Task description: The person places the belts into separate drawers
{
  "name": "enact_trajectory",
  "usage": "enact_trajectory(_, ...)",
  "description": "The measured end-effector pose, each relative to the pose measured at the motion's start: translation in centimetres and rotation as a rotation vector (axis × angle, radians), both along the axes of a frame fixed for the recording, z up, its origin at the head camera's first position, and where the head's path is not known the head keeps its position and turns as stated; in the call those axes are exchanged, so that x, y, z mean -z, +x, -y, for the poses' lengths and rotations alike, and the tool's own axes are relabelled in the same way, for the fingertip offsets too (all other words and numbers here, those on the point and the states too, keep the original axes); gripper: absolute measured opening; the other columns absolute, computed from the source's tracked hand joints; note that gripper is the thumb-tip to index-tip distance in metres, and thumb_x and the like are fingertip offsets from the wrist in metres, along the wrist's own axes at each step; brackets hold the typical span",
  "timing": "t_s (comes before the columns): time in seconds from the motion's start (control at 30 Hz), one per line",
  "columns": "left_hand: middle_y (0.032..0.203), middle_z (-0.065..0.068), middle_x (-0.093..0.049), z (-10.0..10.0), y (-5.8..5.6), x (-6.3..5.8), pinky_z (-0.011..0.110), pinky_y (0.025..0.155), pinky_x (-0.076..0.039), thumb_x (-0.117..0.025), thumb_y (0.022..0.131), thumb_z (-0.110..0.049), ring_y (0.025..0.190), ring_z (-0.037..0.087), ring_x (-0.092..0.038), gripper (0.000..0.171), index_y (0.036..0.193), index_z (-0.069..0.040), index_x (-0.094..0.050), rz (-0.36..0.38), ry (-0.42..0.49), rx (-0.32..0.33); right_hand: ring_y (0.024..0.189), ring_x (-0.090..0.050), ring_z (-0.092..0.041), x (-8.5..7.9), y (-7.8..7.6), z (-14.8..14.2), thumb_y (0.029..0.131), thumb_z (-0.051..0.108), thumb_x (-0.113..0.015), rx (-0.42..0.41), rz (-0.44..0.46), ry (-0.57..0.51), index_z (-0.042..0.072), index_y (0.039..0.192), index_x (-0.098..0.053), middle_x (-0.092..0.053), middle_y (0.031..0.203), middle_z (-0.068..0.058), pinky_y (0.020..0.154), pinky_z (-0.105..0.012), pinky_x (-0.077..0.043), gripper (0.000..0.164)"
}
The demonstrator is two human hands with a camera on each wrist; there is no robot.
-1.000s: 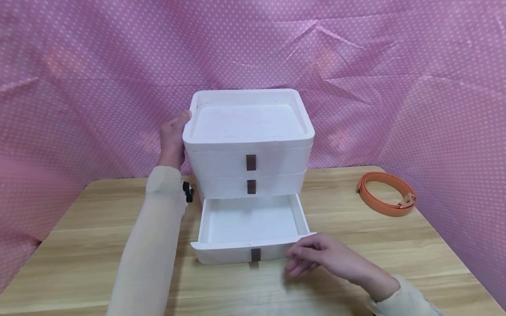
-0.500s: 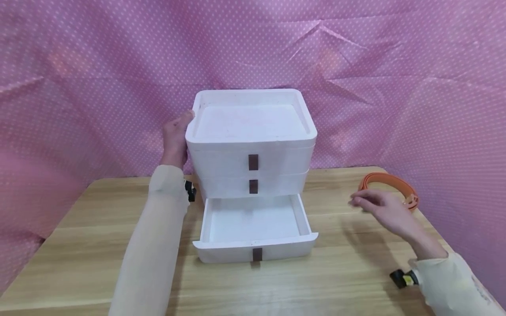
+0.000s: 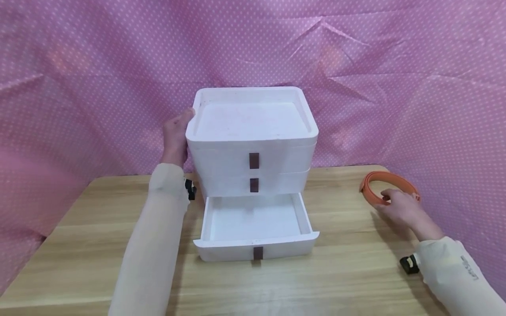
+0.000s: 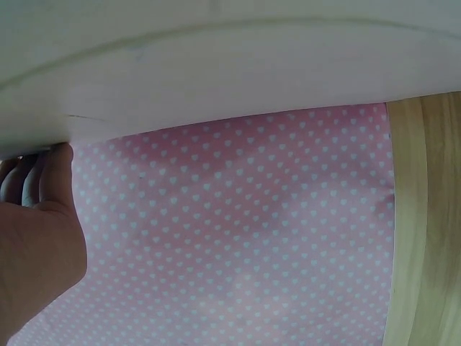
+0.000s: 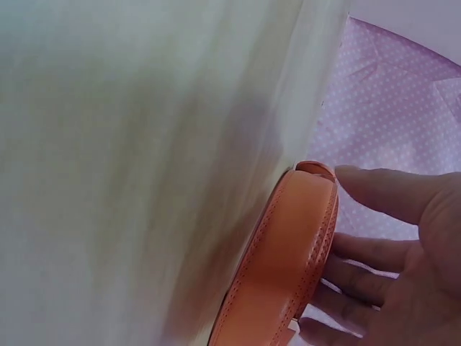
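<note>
In the head view a white drawer unit [image 3: 253,162] stands with its bottom drawer [image 3: 253,221] pulled out. My left hand [image 3: 176,134] holds the unit's left side near the top, thumb at the rim. In the left wrist view that hand [image 4: 47,238] has its fingers against the white side wall, the tips partly hidden. At the right, my right hand [image 3: 403,210] reaches over the near side of a coiled orange belt [image 3: 389,176]. The right wrist view shows its thumb and fairly straight fingers right at the belt's [image 5: 284,245] edge, with a gap between them.
The wooden table [image 3: 308,285] lies under everything. A pink dotted cloth [image 3: 253,44] hangs behind and along both sides. Brown tabs mark the drawer fronts, and the open drawer juts towards the front of the table.
My right hand has moved from the bottom drawer's front right corner across to the orange belt. The left hand keeps its hold on the unit, and the drawer stays pulled out.
</note>
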State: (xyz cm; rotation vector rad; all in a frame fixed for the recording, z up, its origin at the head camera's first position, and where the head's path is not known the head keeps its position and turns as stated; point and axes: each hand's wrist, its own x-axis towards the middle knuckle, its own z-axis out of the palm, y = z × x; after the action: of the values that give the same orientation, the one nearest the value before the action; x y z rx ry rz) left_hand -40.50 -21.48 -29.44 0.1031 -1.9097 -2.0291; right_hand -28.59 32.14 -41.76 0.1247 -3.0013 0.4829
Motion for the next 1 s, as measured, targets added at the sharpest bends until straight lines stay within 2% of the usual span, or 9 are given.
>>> enact_trajectory(0.1, 0.082, 0.004, -0.066, 0.0, -0.1, 0.0, 0.025, 0.063, -0.056, -0.067, 0.089, -0.050, 0.072, 0.016, -0.061, 0.043, 0.071, -0.012, -0.059, 0.001, 0.007, -0.008, 0.093, -0.059, -0.050, -0.2, -0.1, 0.0, 0.090, 0.016, -0.066, -0.014, 0.023, -0.013, -0.015, 0.114, -0.058, -0.065, 0.098, -0.028, 0.095, -0.078, -0.014, 0.040)
enact_trajectory(0.27, 0.086, 0.004, -0.066, -0.1, -0.1, 0.0, 0.026, 0.066, -0.057, -0.068, 0.089, -0.051, 0.076, 0.016, -0.062, 0.041, 0.076, -0.012, -0.063, 0.022, -0.003, -0.014, 0.077, -0.061, -0.033, -0.3, -0.1, -0.1, 0.089, 0.011, -0.067, -0.031, 0.038, -0.019, -0.006, 0.099, -0.066, -0.067, 0.084, -0.012, 0.088, -0.070, -0.025, 0.021)
enact_trajectory(0.47, 0.082, 0.004, -0.065, -0.3, -0.2, -0.2, 0.027, 0.065, -0.056, -0.068, 0.088, -0.051, 0.073, 0.016, -0.061, 0.044, 0.069, -0.013, -0.057, 0.031, -0.009, -0.018, 0.078, -0.062, -0.033, -0.2, -0.3, -0.6, 0.087, 0.012, -0.071, -0.065, 0.018, -0.013, -0.002, 0.092, -0.067, -0.067, 0.083, -0.011, 0.078, -0.060, -0.035, 0.016)
enact_trajectory(0.67, 0.081, 0.004, -0.066, -0.3, -0.3, -0.2, 0.026, 0.063, -0.056, -0.069, 0.088, -0.048, 0.072, 0.016, -0.062, 0.043, 0.067, -0.013, -0.056, 0.022, 0.005, -0.020, 0.072, -0.058, -0.021, -0.1, -0.6, -1.1, 0.086, 0.009, -0.070, -0.095, 0.014, -0.011, 0.002, 0.088, -0.067, -0.065, 0.079, -0.003, 0.071, -0.051, -0.039, 0.008)
enact_trajectory(0.83, 0.080, 0.004, -0.067, -0.2, -0.4, -0.2, 0.026, 0.063, -0.056, -0.069, 0.089, -0.047, 0.071, 0.016, -0.063, 0.043, 0.066, -0.013, -0.057, 0.016, 0.021, -0.011, 0.069, -0.054, -0.017, -0.3, -0.5, -1.2, 0.088, 0.007, -0.070, -0.127, 0.002, 0.011, 0.004, 0.090, -0.068, -0.063, 0.078, 0.001, 0.064, -0.039, -0.041, 0.005)
enact_trajectory(1.0, 0.082, 0.004, -0.068, -0.1, -0.5, -0.2, 0.026, 0.064, -0.057, -0.070, 0.088, -0.048, 0.072, 0.016, -0.063, 0.042, 0.067, -0.013, -0.059, 0.015, 0.025, -0.011, 0.068, -0.052, -0.018, -0.8, -0.3, -1.0, 0.085, 0.002, -0.068, -0.141, -0.066, 0.018, 0.000, 0.093, -0.068, -0.062, 0.077, -0.001, 0.062, -0.038, -0.043, 0.008)
